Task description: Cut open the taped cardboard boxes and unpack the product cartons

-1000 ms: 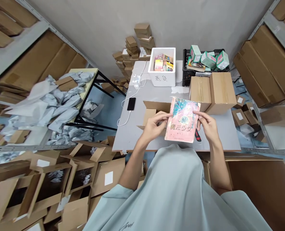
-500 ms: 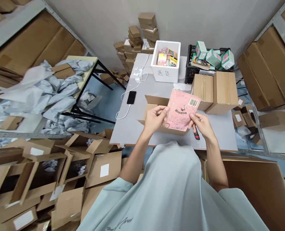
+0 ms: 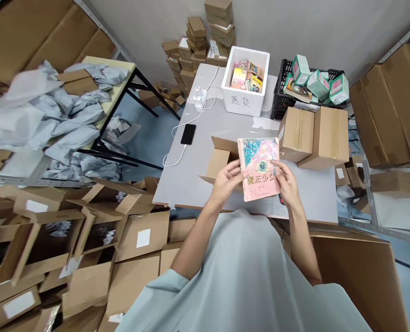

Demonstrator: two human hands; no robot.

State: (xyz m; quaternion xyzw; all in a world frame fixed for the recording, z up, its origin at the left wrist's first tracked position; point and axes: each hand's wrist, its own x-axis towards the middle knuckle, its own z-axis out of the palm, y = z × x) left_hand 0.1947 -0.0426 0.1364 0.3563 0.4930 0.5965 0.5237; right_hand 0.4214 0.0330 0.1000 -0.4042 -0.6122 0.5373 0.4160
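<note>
Pink book flipped back to its picture side

Half a second ago the pink back, barcode and all, was facing up. Now the book [image 3: 258, 170] shows its illustrated front again, big dark title across the middle, so both covers have been on view. To me that reads as handling and looking, with the book not yet put down.

It's held up in front of the person's chest, over the near edge of the tabletop [image 3: 191, 186]. The left hand [image 3: 226, 184] pinches it at nine o'clock, thumb on the edge; the right hand [image 3: 289, 184] grips from three o'clock, fingers over the cover. Both are partly curled, closed only as far as the thin book allows.

Around the book, an open box [image 3: 216, 163] sits at nine o'clock, partly hidden by it. A white foam box [image 3: 242, 102] stands at twelve, two closed cartons [image 3: 297, 133] at two.
</note>
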